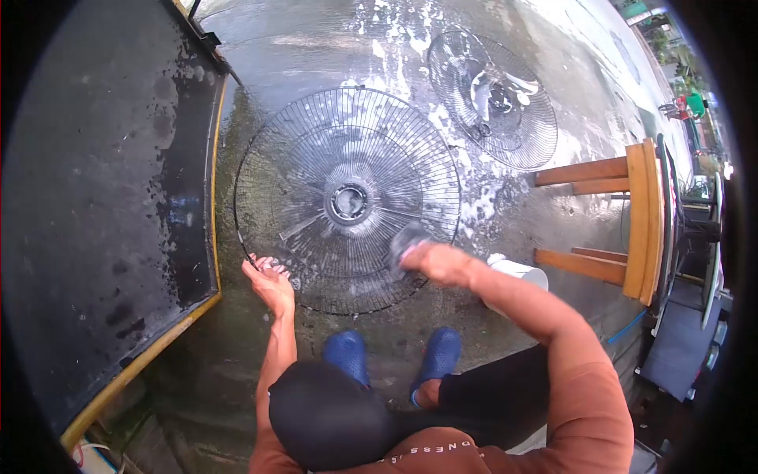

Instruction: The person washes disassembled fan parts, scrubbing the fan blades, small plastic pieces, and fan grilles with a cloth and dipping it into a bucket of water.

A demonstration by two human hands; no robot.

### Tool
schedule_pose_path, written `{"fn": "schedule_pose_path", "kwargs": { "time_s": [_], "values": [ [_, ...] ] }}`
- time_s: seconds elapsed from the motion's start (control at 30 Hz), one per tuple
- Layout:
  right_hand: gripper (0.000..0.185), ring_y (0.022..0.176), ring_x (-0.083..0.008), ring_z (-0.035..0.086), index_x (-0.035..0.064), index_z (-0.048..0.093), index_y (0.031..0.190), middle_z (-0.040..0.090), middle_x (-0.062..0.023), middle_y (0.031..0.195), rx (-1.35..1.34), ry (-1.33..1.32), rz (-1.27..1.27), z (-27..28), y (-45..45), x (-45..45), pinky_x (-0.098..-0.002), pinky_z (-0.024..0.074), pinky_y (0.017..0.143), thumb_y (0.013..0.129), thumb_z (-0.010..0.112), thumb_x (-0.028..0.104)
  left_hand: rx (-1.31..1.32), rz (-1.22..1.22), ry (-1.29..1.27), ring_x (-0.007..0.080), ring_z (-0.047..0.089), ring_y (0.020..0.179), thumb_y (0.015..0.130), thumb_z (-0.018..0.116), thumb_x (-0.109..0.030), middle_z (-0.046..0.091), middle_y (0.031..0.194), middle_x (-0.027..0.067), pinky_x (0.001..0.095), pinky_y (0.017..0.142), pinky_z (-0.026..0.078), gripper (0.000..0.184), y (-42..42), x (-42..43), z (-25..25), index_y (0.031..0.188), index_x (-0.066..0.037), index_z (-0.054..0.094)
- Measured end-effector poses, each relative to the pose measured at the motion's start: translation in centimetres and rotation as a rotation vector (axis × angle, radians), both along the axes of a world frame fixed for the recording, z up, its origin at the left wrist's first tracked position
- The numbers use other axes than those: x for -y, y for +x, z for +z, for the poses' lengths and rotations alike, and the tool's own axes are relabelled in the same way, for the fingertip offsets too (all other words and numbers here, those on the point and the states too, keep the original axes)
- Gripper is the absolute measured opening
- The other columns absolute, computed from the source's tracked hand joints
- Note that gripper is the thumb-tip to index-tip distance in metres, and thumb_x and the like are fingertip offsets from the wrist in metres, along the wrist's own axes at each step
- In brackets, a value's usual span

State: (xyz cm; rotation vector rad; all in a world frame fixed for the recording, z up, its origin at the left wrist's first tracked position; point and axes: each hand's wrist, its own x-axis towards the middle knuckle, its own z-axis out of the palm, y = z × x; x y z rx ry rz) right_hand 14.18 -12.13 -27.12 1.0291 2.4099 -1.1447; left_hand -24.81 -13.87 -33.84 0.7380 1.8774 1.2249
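A large round wire fan guard (pixel 316 146) with a ring at its hub lies wet over the concrete in front of me. My left hand (pixel 270 286) is closed around its rim at the near left. In my right hand (pixel 438 264) is a greyish scrub brush (pixel 407 243), smeared by motion, over the guard's near right wires; its exact shape is hard to make out. Farther off at the upper right rests a second fan guard (pixel 521 134) with white fan blades (pixel 480 95) in it.
White suds streak the wet concrete floor (pixel 316 47). A white bucket (pixel 521 275) stands beside my right forearm. To the right is a wooden stool (pixel 643 221); at left, a dark panel (pixel 103 197) with a yellow edge. My blue clogs (pixel 346 355) are below the guard.
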Motion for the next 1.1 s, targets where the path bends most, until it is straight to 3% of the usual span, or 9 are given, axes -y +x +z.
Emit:
{"fn": "schedule_pose_path", "kwargs": {
  "time_s": [0.07, 0.2, 0.27, 0.33, 0.43, 0.53, 0.7, 0.83, 1.1],
  "values": [
    [0.051, 0.108, -0.0310, 0.068, 0.0102, 0.061, 0.135, 0.071, -0.0142, 0.120, 0.096, 0.449, -0.017, -2.2, 5.7, -0.9, -0.0426, 0.0567, 0.094, 0.086, 0.049, 0.002, -0.059, -0.043, 0.054, 0.0165, 0.059, 0.074, 0.105, 0.045, -0.005, 0.057, 0.108, 0.0119, 0.0285, 0.058, 0.054, 0.034, 0.1, -0.8, 0.9, 0.137, -0.005, 0.036],
    [0.034, 0.094, -0.0292, 0.071, 0.0088, 0.067, 0.125, 0.073, -0.0197, 0.104, -0.075, 0.321, -0.426, 6.0, 6.5, -6.5, -0.0386, 0.0570, 0.088, 0.100, 0.044, 0.005, -0.095, -0.032, 0.119, 0.0171, 0.061, 0.073, 0.106, 0.045, -0.008, 0.059, 0.107, 0.0131, 0.0292, 0.059, 0.054, 0.031, 0.1, -2.5, 3.3, 0.136, -0.003, 0.041],
    [0.031, 0.096, -0.0251, 0.071, 0.0050, 0.064, 0.128, 0.075, -0.0159, 0.105, -0.477, -0.262, -1.172, 4.1, 9.2, -6.8, -0.0369, 0.0550, 0.092, 0.104, 0.046, 0.008, -0.104, -0.023, 0.057, 0.0186, 0.063, 0.073, 0.105, 0.047, -0.009, 0.061, 0.108, 0.0139, 0.0297, 0.061, 0.056, 0.031, -0.3, -3.4, 4.4, 0.136, -0.003, 0.042],
    [0.037, 0.110, -0.0231, 0.067, -0.0010, 0.057, 0.137, 0.071, -0.0153, 0.120, -0.071, 0.116, -0.963, 10.5, 10.6, -5.7, -0.0354, 0.0494, 0.101, 0.103, 0.051, 0.011, -0.058, -0.032, 0.008, 0.0192, 0.065, 0.075, 0.105, 0.048, -0.008, 0.062, 0.109, 0.0141, 0.0299, 0.061, 0.057, 0.032, -0.9, -4.3, 4.9, 0.136, -0.003, 0.042],
    [0.061, 0.134, -0.0314, 0.053, -0.0086, 0.040, 0.150, 0.053, -0.0239, 0.145, -0.371, 0.045, -1.282, 9.5, 15.9, -0.1, -0.0364, 0.0399, 0.113, 0.101, 0.057, 0.024, 0.024, -0.157, -0.067, 0.0199, 0.067, 0.087, 0.102, 0.055, -0.009, 0.062, 0.114, 0.0116, 0.0336, 0.066, 0.059, 0.038, -3.7, -3.9, 2.3, 0.138, -0.005, 0.043],
    [0.042, 0.113, -0.0186, 0.058, -0.0054, 0.054, 0.132, 0.065, -0.0105, 0.121, -0.396, 0.070, -1.456, 10.6, 19.2, 6.7, -0.0310, 0.0429, 0.102, 0.097, 0.056, 0.018, 0.058, -0.247, -0.195, 0.0227, 0.066, 0.099, 0.099, 0.063, -0.012, 0.059, 0.124, 0.0133, 0.0389, 0.077, 0.059, 0.047, -6.1, -3.1, 1.7, 0.140, -0.004, 0.043],
    [0.025, 0.082, -0.0145, 0.055, -0.0041, 0.062, 0.098, 0.059, -0.0060, 0.082, -0.236, 0.114, -1.675, 14.3, 19.7, 16.3, -0.0330, 0.0472, 0.078, 0.086, 0.056, 0.017, -0.852, -0.480, 0.136, 0.0403, 0.046, 0.131, 0.085, 0.070, -0.001, 0.049, 0.135, 0.0255, 0.0494, 0.112, 0.039, 0.058, -4.4, -5.4, 7.1, 0.137, 0.004, 0.046],
    [0.038, 0.114, -0.0405, 0.065, -0.0023, 0.065, 0.120, 0.069, -0.0264, 0.116, 0.131, -0.002, -1.491, 11.7, 18.4, 17.8, -0.0463, 0.0506, 0.097, 0.089, 0.055, 0.018, -0.704, -0.864, 0.146, 0.0335, 0.058, 0.120, 0.093, 0.060, -0.006, 0.060, 0.128, 0.0154, 0.0449, 0.099, 0.047, 0.023, 0.2, -11.2, 14.4, 0.114, -0.001, 0.063],
    [0.037, 0.102, -0.0329, 0.073, 0.0030, 0.078, 0.102, 0.074, -0.0216, 0.108, 0.557, -0.155, -1.090, -3.8, 18.6, 15.7, -0.0446, 0.0564, 0.091, 0.075, 0.069, 0.027, -1.008, -1.653, 0.169, 0.0413, 0.066, 0.102, 0.087, 0.069, -0.011, 0.068, 0.107, 0.0227, 0.0478, 0.091, 0.053, 0.022, 13.8, -14.7, 21.8, 0.106, -0.001, 0.062]
  ]
}}
